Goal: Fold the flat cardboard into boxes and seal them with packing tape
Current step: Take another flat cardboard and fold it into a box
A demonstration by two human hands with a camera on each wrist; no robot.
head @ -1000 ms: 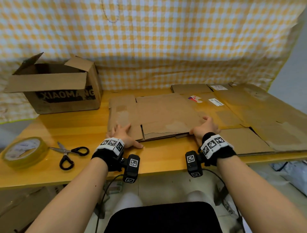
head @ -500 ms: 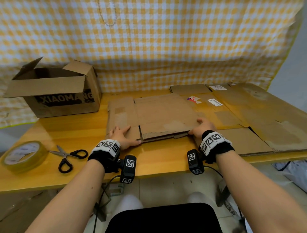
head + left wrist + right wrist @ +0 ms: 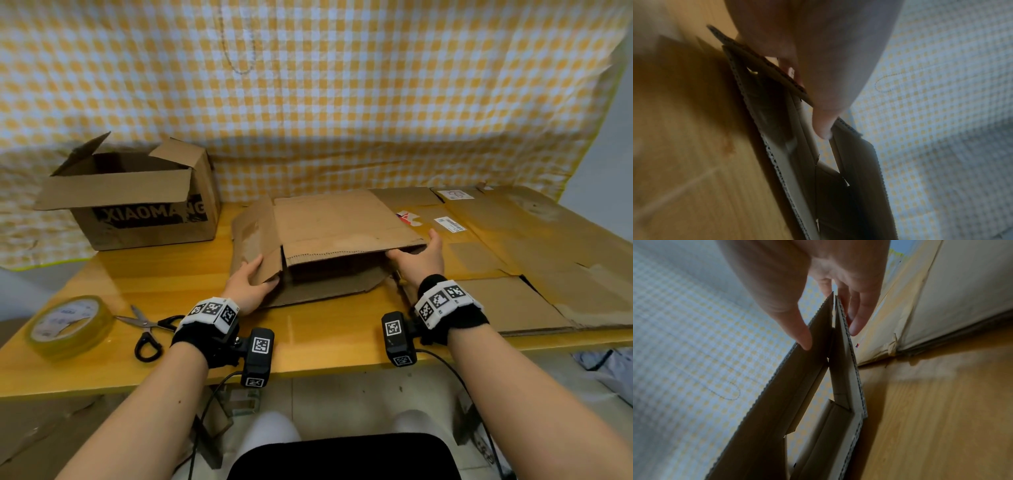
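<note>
View from my head over one wooden table [image 3: 191, 274], with both wrist views close on the work. At the middle of the table lies the one cardboard blank [image 3: 342, 222] I am handling, half opened: its top panel is lifted off the bottom panel, leaving a dark gap along the near edge. My left hand [image 3: 248, 284] grips the flap at the blank's near left corner, thumb on one face and fingers curled round the other; the left wrist view shows the thumb [image 3: 822, 126] pressed against the corrugated edge [image 3: 774, 162]. My right hand [image 3: 419, 262] holds the near right corner, thumb under the raised panel and fingers along its outer side; in the right wrist view the thumb [image 3: 797, 331] and fingers [image 3: 857, 318] pinch two cardboard layers [image 3: 844, 353] between them. To the right, a stack of flat cardboard sheets [image 3: 534, 257] covers the table's right side; their number cannot be counted. At the far left stands one assembled box [image 3: 144, 209] with four flaps open, printed XIAOMANG. At the near left lie one roll of clear tape [image 3: 68, 325] and, just beside it, one pair of black-handled scissors [image 3: 147, 329]. One yellow checked cloth [image 3: 308, 85] hangs behind.
</note>
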